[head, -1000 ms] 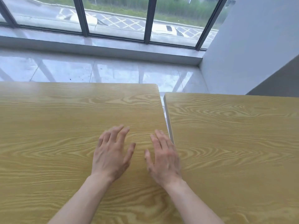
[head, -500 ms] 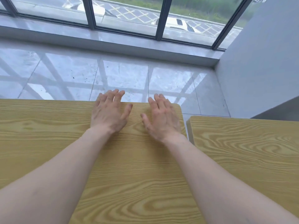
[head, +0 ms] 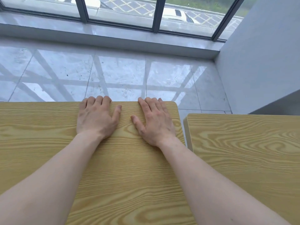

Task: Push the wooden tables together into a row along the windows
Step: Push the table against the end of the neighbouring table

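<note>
1. At the far edge of the left counter (head: pixel 48 151), both your hands lie palm down on the wood, forearms stretched out from the bottom of the view.
2. Your left hand (head: pixel 95 119) lies flat on top, its fingers (head: pixel 99 101) bent over the far edge so the tips drop out of sight; the thumb lies straight on the surface, pointing toward the other hand.
3. Your right hand (head: pixel 155 122) sits near the counter's far right corner in the same way: palm on top, fingertips hooked over the far edge, thumb spread out on the wood.
4. Whether the hidden fingertips press on the edge face, you cannot tell from here.
5. The two hands are apart, with a strip of bare wood grain between the thumbs.
6. The right counter (head: pixel 243 151) stands just beside the left one, a narrow gap between them showing its pale side edge. Its far edge lies nearer to you than the left counter's far edge, so the two are not in line.
7. Beyond both counters: glossy grey floor tiles (head: pixel 121 75), then a low sill (head: pixel 113 44) under the dark-framed windows (head: pixel 157 13).
8. A grey wall (head: pixel 259 62) closes the right side, meeting the sill at the corner.
9. Through the glass, a white car (head: pixel 178 14) on marked pavement.
</note>
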A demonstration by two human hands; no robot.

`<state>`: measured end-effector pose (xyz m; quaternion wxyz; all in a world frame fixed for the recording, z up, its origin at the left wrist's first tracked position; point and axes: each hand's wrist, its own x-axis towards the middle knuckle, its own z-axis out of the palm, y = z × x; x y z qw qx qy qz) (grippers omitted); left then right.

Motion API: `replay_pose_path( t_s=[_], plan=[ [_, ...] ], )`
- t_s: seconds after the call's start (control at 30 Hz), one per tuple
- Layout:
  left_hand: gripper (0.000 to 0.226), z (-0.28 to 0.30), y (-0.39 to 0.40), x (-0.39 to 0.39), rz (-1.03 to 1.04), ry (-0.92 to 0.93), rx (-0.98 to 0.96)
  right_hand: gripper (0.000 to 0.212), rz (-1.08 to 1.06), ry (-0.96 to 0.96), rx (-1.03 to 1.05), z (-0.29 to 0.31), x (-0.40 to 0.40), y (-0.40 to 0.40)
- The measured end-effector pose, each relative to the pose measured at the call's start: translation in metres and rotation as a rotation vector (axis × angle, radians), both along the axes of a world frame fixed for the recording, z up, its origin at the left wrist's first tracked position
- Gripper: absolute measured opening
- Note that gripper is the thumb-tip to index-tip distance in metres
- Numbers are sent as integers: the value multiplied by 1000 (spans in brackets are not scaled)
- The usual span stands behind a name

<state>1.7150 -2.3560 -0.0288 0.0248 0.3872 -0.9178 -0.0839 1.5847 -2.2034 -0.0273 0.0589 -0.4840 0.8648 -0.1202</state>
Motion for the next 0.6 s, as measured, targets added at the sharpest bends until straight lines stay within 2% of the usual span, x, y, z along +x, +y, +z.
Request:
replay_pose_path(
  t_s=[0.27, 0.6],
  plan=[
    [54, 0, 28, -10, -52, -31, -10, 72, -62, -1, -11, -3, -1, 33],
    [53, -2, 26, -10, -53, -26, -19, 72, -74, 14, 5, -4, 0, 30]
  ],
)
